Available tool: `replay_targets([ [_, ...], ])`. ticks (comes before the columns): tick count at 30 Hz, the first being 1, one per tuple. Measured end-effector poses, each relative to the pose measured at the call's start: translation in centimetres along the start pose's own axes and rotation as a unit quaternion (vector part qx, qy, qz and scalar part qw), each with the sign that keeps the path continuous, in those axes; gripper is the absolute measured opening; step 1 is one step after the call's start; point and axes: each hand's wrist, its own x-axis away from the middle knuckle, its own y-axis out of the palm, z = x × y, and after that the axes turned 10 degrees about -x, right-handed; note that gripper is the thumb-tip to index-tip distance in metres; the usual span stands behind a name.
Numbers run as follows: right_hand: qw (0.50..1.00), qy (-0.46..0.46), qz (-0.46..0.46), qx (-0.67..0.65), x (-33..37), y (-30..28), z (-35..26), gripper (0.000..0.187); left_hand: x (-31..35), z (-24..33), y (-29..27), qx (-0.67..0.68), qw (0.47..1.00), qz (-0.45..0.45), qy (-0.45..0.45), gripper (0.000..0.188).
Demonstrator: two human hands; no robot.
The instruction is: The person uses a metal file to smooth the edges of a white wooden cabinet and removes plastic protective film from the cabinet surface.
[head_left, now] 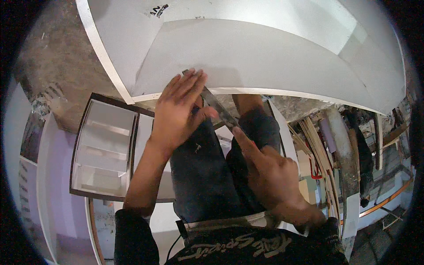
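Far left: dark-edged white shelf unit (134,154), beside the person's leg. Next, left hand (176,110): palm down, fingers straight and laid over the far part of a flat metal file (223,110), not curled round it; thumb spread out to the right. File lies between the two hands, in front of the body; long axis runs obliquely, from upper left under the left fingers to lower right at the right hand. It crosses the pale front edge (282,92) of the large white cabinet carcass (251,53) at a slant, far tip over the carcass side, near end on the person's side. Whether its face touches the edge: cannot tell. Left hand is the nearer to that edge. Right hand (271,172): clenched round the near end, index finger extended along it; any handle is hidden. Far right: thin wooden strips (319,145), well apart from the file.
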Motion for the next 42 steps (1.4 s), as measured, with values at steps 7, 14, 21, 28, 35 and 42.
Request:
replay_targets([
  [7, 0.999, -0.019, -0.008, -0.035, -1.7, 0.5, 0.3, 0.055, 0.8, -1.7, 0.1, -0.037, 0.998, -0.023, -0.035, 0.069],
  [14, 0.996, -0.057, 0.025, -0.062, -4.8, 1.1, 0.4, 0.053, -0.1, -2.7, -0.2, -0.101, 0.995, -0.008, -0.026, 0.068],
  [21, 0.999, -0.008, -0.019, -0.029, -0.5, 0.3, -0.8, 0.053, 1.9, 0.0, -0.9, -0.041, 0.999, 0.01, -0.032, 0.067],
  [28, 0.993, -0.077, 0.07, -0.047, -4.8, 1.5, 0.5, 0.053, -0.2, -2.0, 0.6, -0.061, 0.997, -0.001, -0.055, 0.056],
  [35, 1.0, -0.023, 0.003, -0.008, -0.7, 0.2, -0.6, 0.055, 1.9, 0.8, 0.8, -0.004, 0.998, 0.057, -0.016, 0.066],
  [42, 0.998, -0.038, 0.048, -0.015, -3.5, 1.4, 0.0, 0.054, 0.1, -0.4, 1.0, -0.071, 0.996, 0.028, -0.036, 0.061],
])
